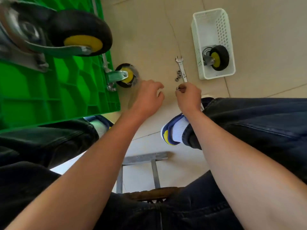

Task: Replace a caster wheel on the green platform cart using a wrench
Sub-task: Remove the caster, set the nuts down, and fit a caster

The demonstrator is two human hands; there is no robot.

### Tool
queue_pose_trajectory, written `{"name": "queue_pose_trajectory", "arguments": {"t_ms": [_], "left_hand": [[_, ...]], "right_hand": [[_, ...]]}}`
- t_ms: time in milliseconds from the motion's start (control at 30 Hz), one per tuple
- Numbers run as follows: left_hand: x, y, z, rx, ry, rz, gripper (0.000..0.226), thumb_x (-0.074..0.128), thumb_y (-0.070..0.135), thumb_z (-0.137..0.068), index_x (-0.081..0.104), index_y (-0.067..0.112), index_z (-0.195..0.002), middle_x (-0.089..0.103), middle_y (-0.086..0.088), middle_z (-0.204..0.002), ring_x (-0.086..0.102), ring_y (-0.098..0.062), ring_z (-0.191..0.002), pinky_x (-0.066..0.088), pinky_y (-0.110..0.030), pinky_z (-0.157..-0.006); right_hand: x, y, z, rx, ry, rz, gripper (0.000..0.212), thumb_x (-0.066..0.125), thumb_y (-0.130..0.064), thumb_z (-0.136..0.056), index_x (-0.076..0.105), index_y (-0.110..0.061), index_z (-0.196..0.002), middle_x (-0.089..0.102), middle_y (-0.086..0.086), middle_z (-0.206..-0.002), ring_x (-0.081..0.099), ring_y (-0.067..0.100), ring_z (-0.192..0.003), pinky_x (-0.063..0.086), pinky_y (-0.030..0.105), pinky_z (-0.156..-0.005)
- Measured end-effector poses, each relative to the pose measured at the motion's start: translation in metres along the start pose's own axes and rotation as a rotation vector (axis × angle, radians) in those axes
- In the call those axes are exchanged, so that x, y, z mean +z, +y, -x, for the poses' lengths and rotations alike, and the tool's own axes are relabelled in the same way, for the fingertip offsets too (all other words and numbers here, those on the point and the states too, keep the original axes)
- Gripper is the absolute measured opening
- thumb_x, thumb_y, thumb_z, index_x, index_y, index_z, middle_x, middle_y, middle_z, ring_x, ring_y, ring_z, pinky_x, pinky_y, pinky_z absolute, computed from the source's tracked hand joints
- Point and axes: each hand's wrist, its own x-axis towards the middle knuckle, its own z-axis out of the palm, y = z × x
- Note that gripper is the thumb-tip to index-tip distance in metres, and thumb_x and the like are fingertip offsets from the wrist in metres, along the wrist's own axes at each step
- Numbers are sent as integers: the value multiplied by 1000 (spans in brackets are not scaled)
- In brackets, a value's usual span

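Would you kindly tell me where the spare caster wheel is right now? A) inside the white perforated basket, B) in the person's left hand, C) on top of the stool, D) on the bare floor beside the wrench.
A: the spare caster wheel lies at the near end of the white basket, to the right of the wrench on the floor.

Bare forearms, dark jeans (249, 123), white ribbed socks (180, 128), blue-and-yellow sneakers (167, 135).
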Motion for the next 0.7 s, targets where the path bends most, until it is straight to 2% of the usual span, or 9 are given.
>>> {"name": "queue_pose_trajectory", "arguments": {"t_ms": [100,167,233,400,533,700], "left_hand": [[18,-2,-18,-70,-29,86,49,45,35,-86,72,19,-123,72,-6,-116,63,-27,-110,51,-45,-96],[30,-4,-28,-92,-60,112,53,42,38,-84,72,19,-121,73,-4,-113,64,-27,-108,52,-45,-95],[39,-7,-36,-106,-94,139,55,40,39,-81,73,18,-120,74,-3,-111,65,-26,-108,52,-44,-96],[50,-15,-51,-163,-125,216,49,44,35,-83,74,20,-118,73,-2,-113,66,-24,-105,54,-43,-93],[50,-23,-60,-220,-113,272,34,55,28,-91,74,24,-119,73,1,-112,66,-21,-103,55,-40,-93],[52,-31,-62,-250,-94,333,30,59,20,-94,74,23,-120,73,1,-115,64,-20,-105,53,-35,-94]], "right_hand": [[2,11,-19,29,-15,38,21,60,-11,-91,74,-12,-107,73,10,-101,64,26,-96,52,32,-85],[5,19,-31,43,-26,90,21,61,-14,-93,73,-15,-110,70,9,-106,54,19,-92,44,26,-80],[9,25,-43,59,-34,140,20,60,-17,-94,71,-16,-111,69,10,-110,46,17,-90,41,26,-78],[18,29,-68,59,-42,196,18,59,-15,-95,72,-10,-106,70,13,-107,63,29,-96,50,34,-83],[24,27,-83,10,-58,284,18,55,-12,-97,70,-7,-106,69,12,-104,58,26,-88,45,31,-75],[32,29,-92,33,-58,303,18,55,-13,-98,67,-6,-110,66,12,-106,61,29,-93,54,39,-84]]}}
